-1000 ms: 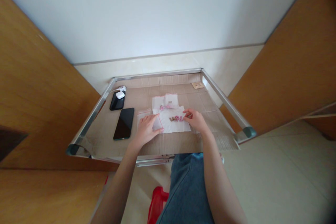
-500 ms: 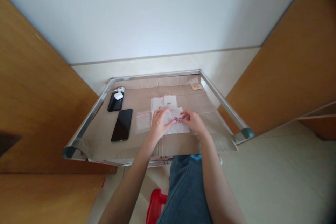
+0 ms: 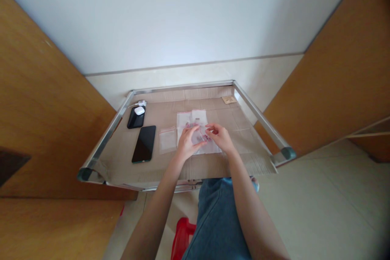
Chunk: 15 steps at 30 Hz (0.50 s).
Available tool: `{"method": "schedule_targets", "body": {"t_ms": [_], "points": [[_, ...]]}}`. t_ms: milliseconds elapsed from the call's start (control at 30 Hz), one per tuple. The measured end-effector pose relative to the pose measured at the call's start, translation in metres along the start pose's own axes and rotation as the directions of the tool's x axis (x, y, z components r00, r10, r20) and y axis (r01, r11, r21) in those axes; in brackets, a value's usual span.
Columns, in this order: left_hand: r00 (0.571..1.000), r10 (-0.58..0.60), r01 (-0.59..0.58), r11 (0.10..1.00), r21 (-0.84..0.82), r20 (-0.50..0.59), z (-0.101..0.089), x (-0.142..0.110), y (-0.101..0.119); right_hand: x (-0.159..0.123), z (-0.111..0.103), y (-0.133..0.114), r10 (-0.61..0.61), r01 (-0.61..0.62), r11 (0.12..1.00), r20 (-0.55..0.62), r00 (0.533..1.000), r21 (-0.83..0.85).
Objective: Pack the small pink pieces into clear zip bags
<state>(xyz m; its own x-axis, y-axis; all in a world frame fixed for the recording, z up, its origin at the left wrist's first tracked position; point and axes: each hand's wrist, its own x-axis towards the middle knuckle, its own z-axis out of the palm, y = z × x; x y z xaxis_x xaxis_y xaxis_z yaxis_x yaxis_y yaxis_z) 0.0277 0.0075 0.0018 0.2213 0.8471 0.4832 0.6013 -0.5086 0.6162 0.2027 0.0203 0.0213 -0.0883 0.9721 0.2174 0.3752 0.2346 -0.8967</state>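
The left hand (image 3: 187,145) and right hand (image 3: 219,138) meet over white-backed plastic bags (image 3: 184,120) on cardboard (image 3: 240,136). The fingers (image 3: 210,131) curl inward, but the hands hide whatever they may be pinching, so I cannot tell. Tiny pink beads (image 3: 191,125) show blurred just above the left hand. A small clear bag (image 3: 167,140) lies just left, near a black phone (image 3: 144,144).

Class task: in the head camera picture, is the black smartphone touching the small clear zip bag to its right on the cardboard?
Apart. The head view plainly shows a strip of bare cardboard between the black smartphone and the small clear zip bag.
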Motion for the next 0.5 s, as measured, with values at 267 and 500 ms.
{"method": "schedule_targets", "body": {"t_ms": [267, 500], "points": [[0.999, 0.040, -0.040, 0.999, -0.010, 0.005, -0.001, 0.000, 0.002, -0.002, -0.013, 0.011, 0.041, -0.050, 0.967, -0.040, 0.998, -0.250], [0.999, 0.041, -0.040, 0.999, -0.025, 0.014, 0.000, 0.001, 0.000, -0.001, -0.011, 0.011, 0.039, -0.035, 0.948, 0.006, 0.999, -0.317]]}}
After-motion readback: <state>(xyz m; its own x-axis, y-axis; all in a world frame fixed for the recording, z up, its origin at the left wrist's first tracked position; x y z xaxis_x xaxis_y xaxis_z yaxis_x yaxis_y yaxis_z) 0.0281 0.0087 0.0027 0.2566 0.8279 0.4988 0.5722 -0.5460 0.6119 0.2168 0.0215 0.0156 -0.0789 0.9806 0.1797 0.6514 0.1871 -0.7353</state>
